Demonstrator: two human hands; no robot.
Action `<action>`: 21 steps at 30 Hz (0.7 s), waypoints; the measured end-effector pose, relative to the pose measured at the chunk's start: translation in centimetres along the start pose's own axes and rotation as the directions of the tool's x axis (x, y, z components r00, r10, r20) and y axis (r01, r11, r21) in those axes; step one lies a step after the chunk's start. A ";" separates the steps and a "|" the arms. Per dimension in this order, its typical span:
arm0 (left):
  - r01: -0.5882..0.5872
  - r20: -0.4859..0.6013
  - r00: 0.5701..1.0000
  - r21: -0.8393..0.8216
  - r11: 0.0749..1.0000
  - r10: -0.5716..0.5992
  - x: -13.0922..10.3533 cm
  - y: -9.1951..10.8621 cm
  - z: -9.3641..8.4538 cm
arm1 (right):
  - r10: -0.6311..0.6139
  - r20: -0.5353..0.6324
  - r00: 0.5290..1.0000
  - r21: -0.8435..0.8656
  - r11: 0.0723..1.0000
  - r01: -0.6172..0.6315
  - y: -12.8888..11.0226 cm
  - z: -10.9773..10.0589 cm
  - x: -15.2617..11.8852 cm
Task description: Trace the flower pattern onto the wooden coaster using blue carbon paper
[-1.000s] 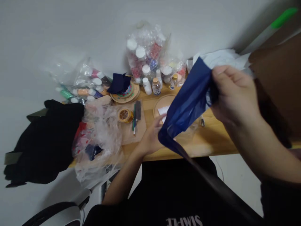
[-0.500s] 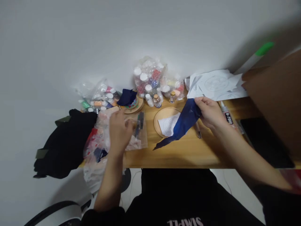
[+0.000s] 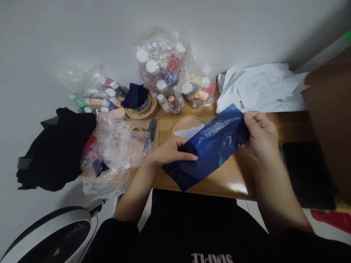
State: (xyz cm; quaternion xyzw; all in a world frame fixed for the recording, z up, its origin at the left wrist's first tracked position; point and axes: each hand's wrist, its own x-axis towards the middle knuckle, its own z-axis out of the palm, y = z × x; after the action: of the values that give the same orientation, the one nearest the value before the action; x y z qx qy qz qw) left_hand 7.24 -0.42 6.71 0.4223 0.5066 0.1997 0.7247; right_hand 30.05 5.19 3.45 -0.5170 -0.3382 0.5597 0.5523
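A glossy dark-blue sheet (image 3: 214, 142), thin and slightly wrinkled, is spread between my two hands above the table. My right hand (image 3: 260, 131) pinches its right end between thumb and fingers. On the left end, my left hand (image 3: 174, 151) grips the sheet, thumb on top and the other fingers partly hidden. Behind the sheet lies a round wooden plate (image 3: 189, 119), partly covered by it. A piece of patterned white paper (image 3: 186, 132) rests on that plate.
Bags of capped bottles (image 3: 161, 65) stand along the wall beside small corked jars (image 3: 174, 105). Printed papers (image 3: 263, 87) lie at the back right, near a black tablet-like slab (image 3: 307, 175) and a cardboard box (image 3: 329, 120). Plastic bags (image 3: 115, 142) and black cloth (image 3: 57, 149) are at left.
My left hand has come right from above the plastic bags and taken hold of the blue sheet. The sheet, hanging folded from my right hand before, is now opened out flat.
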 end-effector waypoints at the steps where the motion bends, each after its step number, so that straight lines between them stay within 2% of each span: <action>1: 0.014 -0.007 1.000 -0.017 1.000 -0.014 -0.2 0.0 -0.1 | 0.013 -0.004 1.000 -0.006 1.000 -0.013 0.0 -0.1 -0.1; 5: 0.022 -0.008 1.000 -0.043 0.999 -0.022 -0.4 0.1 -0.5 | 0.070 -0.039 0.997 -0.032 0.997 -0.071 0.1 -0.6 -0.3; 9: 0.037 -0.019 0.999 0.024 0.999 -0.036 -0.2 -0.3 -1.4 | 0.017 -0.128 0.992 -0.086 0.996 -0.028 0.3 -0.4 0.1; 13: 0.043 -0.163 0.986 0.122 0.992 -0.022 -0.5 -1.3 -2.8 | -0.086 -0.224 0.971 -0.123 0.991 0.059 -0.4 -0.2 0.1; 16: 0.001 -0.310 0.949 0.191 0.982 0.059 -0.9 -2.3 -3.2 | -0.137 -0.327 0.935 -0.295 0.955 0.036 -1.5 -2.4 -1.0; 18: -0.021 -0.385 0.913 0.289 0.957 0.137 -1.1 -2.8 -2.9 | -0.084 -0.313 0.946 -0.546 0.831 -0.106 -2.1 -5.5 -2.0; 19: -0.029 -0.398 0.901 0.344 0.939 0.173 -1.2 -3.0 -2.6 | -0.026 -0.288 0.957 -0.674 0.715 -0.183 -2.3 -7.3 -2.4; 21: -0.066 -0.360 0.901 0.440 0.896 0.243 -1.2 -3.3 -1.6 | 0.122 -0.143 0.982 -0.911 0.372 -0.179 -2.6 -10.4 -3.1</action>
State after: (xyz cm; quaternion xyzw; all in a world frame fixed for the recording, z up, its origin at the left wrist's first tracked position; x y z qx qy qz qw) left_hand 4.81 -2.50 4.49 0.5561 0.6405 0.2285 0.4778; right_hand 40.18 0.60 4.09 -0.7784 -0.5284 0.3132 0.1292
